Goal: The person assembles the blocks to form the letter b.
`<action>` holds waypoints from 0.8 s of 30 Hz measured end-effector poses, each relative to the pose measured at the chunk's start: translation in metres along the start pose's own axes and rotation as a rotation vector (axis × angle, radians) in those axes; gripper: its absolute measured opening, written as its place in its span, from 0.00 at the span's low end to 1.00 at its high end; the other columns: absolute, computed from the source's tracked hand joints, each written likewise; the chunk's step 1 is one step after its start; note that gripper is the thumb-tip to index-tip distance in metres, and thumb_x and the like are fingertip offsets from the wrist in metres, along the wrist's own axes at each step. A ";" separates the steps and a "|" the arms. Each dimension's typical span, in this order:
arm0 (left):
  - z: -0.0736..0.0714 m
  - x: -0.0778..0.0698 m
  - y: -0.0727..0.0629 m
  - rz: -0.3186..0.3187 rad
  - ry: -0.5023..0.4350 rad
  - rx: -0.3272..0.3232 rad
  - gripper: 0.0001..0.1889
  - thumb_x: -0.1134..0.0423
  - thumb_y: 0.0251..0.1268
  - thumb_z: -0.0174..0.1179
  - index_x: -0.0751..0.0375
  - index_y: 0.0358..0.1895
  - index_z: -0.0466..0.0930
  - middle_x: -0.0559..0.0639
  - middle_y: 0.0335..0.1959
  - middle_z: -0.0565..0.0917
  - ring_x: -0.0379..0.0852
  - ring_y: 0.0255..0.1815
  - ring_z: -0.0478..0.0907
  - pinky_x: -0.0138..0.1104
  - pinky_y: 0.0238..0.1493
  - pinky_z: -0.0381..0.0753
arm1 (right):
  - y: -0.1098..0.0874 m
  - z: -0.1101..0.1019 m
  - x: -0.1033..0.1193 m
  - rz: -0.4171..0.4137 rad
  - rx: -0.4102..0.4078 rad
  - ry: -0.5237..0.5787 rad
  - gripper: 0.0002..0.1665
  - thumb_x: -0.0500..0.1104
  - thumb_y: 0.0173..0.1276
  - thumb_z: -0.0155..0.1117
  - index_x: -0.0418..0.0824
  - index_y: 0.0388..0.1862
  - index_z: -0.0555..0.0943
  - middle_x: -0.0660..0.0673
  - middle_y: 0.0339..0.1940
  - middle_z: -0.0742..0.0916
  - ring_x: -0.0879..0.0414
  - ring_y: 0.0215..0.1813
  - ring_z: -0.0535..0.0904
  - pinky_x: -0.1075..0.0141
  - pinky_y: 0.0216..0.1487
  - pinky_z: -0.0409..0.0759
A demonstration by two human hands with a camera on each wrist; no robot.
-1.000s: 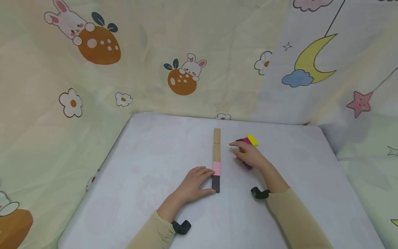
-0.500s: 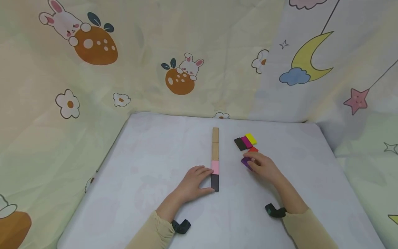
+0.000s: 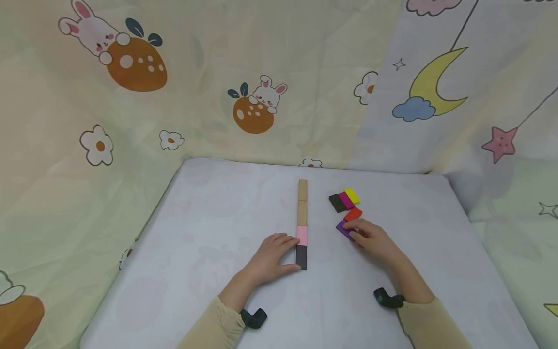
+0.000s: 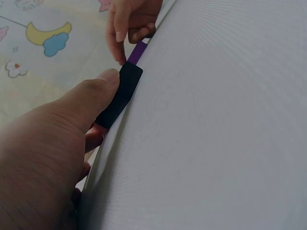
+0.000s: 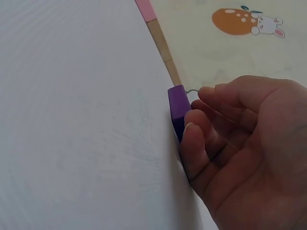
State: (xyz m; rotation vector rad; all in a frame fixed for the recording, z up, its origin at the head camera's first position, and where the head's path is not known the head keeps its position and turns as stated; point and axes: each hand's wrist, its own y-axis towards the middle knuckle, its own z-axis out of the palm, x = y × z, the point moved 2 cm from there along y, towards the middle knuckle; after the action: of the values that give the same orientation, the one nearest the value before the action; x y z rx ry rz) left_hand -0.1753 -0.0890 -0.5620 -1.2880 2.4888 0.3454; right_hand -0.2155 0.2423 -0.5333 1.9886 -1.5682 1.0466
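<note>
A straight row of small flat blocks lies on the white table: two tan blocks (image 3: 302, 201), a pink block (image 3: 302, 235) and a black block (image 3: 302, 257) at the near end. My left hand (image 3: 271, 261) rests at the row's left side, fingertips at the pink block and thumb touching the black one, fingers fairly straight. To the right, my right hand (image 3: 376, 242) pinches a purple block (image 3: 343, 230) between thumb and fingers, low over the table. In the right wrist view the purple block (image 5: 179, 103) sticks out past the fingertips. A red block (image 3: 353, 213) lies just beyond it.
Behind the red block lie a dark brown block (image 3: 337, 203), a magenta block (image 3: 346, 199) and a yellow block (image 3: 352, 195), side by side. A patterned cloth (image 3: 322, 121) hangs around the white table (image 3: 226, 208).
My right hand has drawn back towards me and to the right, uncovering the dark, magenta and red blocks, and has taken hold of the purple block. The left hand stays put.
</note>
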 end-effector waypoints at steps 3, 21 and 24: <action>0.000 0.000 0.000 -0.003 -0.003 -0.001 0.38 0.31 0.63 0.57 0.43 0.74 0.65 0.43 0.72 0.71 0.49 0.76 0.61 0.47 0.78 0.59 | -0.001 0.002 0.001 0.006 -0.005 0.006 0.17 0.47 0.74 0.59 0.56 0.60 0.78 0.45 0.45 0.81 0.52 0.38 0.77 0.67 0.34 0.81; -0.003 -0.003 -0.001 -0.024 -0.022 0.019 0.39 0.33 0.62 0.59 0.42 0.74 0.65 0.42 0.72 0.70 0.48 0.77 0.60 0.46 0.79 0.57 | 0.002 0.004 -0.005 0.086 -0.093 -0.161 0.24 0.53 0.66 0.68 0.49 0.59 0.78 0.47 0.44 0.82 0.52 0.43 0.74 0.66 0.38 0.77; -0.002 -0.003 -0.001 -0.022 -0.018 0.016 0.39 0.32 0.62 0.58 0.42 0.74 0.65 0.42 0.72 0.70 0.48 0.77 0.60 0.46 0.79 0.57 | 0.001 0.004 -0.004 0.081 -0.088 -0.168 0.25 0.52 0.66 0.69 0.49 0.60 0.78 0.48 0.41 0.81 0.52 0.42 0.74 0.66 0.36 0.77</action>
State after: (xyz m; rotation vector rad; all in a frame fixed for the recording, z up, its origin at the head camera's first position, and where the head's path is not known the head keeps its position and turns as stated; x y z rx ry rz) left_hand -0.1735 -0.0878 -0.5587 -1.2997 2.4560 0.3297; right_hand -0.2157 0.2411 -0.5392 2.0130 -1.7627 0.8431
